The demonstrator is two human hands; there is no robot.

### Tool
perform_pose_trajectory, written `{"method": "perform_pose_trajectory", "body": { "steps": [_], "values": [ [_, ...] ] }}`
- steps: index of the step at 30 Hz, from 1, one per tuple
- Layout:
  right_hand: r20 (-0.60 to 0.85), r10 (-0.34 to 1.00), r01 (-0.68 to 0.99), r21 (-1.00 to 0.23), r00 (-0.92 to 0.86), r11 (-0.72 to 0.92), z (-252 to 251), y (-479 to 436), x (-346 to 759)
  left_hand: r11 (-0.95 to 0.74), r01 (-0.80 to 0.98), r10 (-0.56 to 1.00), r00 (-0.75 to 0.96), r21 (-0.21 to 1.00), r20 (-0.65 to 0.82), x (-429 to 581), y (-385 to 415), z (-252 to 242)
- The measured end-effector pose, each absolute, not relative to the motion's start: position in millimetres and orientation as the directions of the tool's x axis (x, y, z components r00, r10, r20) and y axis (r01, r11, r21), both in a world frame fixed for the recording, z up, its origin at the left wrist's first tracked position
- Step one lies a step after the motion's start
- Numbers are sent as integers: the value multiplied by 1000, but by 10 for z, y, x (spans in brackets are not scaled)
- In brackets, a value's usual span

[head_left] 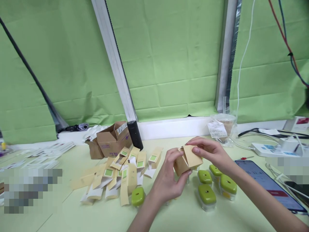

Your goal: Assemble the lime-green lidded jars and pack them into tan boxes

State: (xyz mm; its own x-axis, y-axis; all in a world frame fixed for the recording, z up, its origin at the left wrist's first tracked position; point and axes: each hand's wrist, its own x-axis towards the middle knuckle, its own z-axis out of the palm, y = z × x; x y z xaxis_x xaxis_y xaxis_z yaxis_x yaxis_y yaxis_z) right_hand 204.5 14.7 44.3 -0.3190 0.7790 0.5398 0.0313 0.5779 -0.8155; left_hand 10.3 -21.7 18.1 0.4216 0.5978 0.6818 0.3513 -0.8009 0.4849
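Head camera, and closest in on the pale surface [178, 224], a lone green-lidded tub [137, 197] sits to the left, while a cluster of green-lidded tubs [207, 195] gathers on the right, clear bodies showing beneath the lids. Just above them, here's the action: a tan carton [189, 159], held up off the surface between two bare hands! The left hand [170, 175] has its fingers clamped on the carton's left side, thumb underneath; the right hand [209, 151] pinches the top panel, thumb on the face, fingers over the upper edge. Out to the right lies a phone [265, 185], screen lit. Over on the left, what a heap: loose cartons [129, 180], flaps open, green panels showing, some overlapping. Further back, a brown cardboard box [113, 143] gapes open, with a black cylinder [135, 135] right beside it, tilted. Across the way, a white power strip [263, 149], a bagged cup [227, 125] with a straw, and behind everything, green sheeting [173, 58] fills the background.
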Motion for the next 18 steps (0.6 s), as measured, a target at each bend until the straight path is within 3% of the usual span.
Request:
{"method": "perform_pose_trajectory", "body": {
  "steps": [4, 7, 14, 18],
  "values": [
    [469, 812, 5, -865, -347, 502, 455, 141, 2036, -766, 376, 641, 375, 522, 670, 104, -224, 150],
    [422, 817, 90, -866, -394, 491, 475, 146, 2027, -725, 380, 688, 363, 574, 628, 104, -233, 150],
    [488, 677, 404, -554, -551, 728, 453, 130, 2089, -544, 345, 831, 349, 765, 433, 106, -226, 200],
    [403, 711, 409, -611, -577, 678, 429, 188, 2064, -378, 188, 887, 353, 906, 297, 97, -131, 139]
  ]
}}
